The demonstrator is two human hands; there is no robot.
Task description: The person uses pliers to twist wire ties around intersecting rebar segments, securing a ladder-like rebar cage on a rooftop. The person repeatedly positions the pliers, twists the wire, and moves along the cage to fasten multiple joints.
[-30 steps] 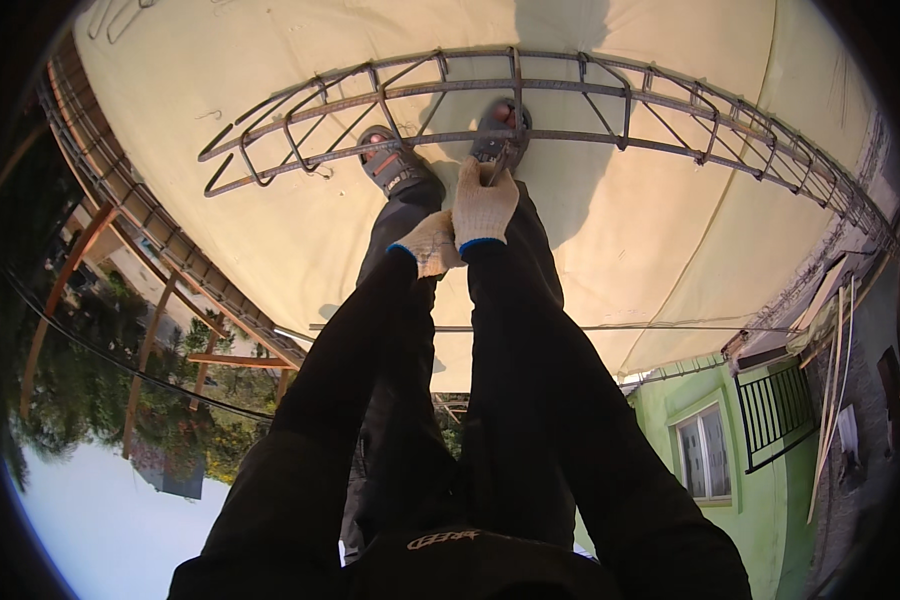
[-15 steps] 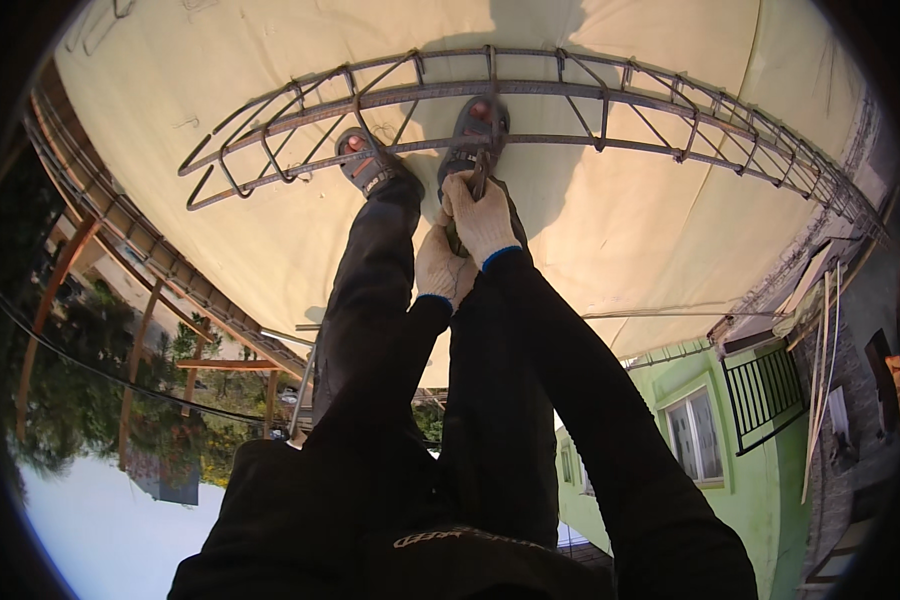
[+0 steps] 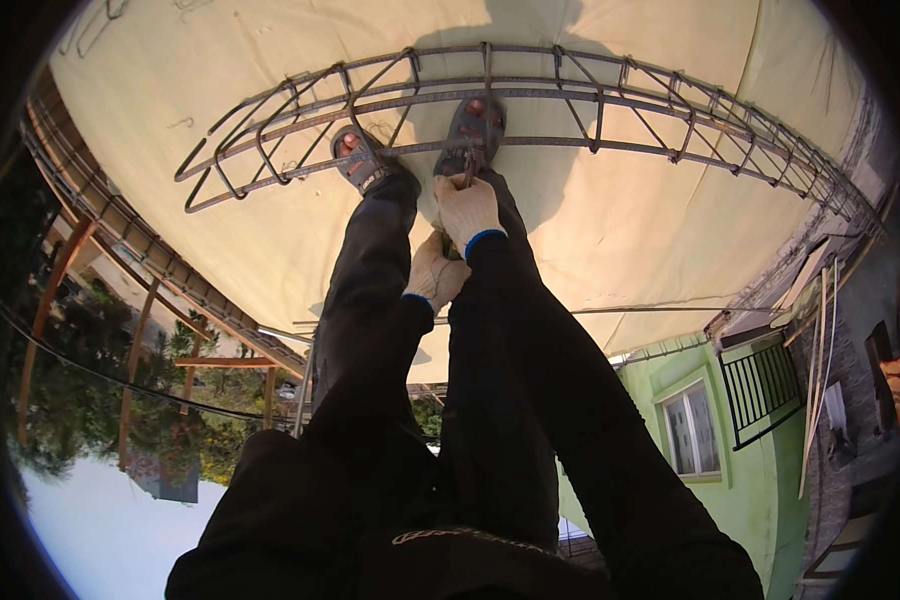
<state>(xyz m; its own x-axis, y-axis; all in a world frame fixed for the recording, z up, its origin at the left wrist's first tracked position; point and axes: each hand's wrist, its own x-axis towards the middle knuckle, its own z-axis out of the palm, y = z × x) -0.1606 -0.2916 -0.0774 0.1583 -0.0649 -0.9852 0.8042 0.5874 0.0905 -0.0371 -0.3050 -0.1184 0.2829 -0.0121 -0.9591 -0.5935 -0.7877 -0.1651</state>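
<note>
A long cage of steel reinforcing bars [image 3: 540,94], with bent stirrups along it, lies across the pale floor in front of me. Both my sandalled feet [image 3: 470,140] are at its near side, toes among the bars. My right hand [image 3: 470,212], in a cream knit glove with a blue cuff, is closed around a dark slim metal tool [image 3: 464,181] pointing toward the cage; its working end is hard to make out. Just behind and left of it, my gloved left hand [image 3: 436,272] is closed, and whatever it holds is mostly hidden by its fingers.
Loose bent wire pieces [image 3: 100,28] lie at the far left. The pale floor sheet [image 3: 660,235] ends at a timber edge [image 3: 130,245] on the left. Thin rods [image 3: 670,309] run along the near side. A green building [image 3: 760,485] stands at lower right.
My right hand has shifted slightly left and nearer to me, and the tool shows less above the fingers. My left hand has moved slightly left. The cage looks unchanged.
</note>
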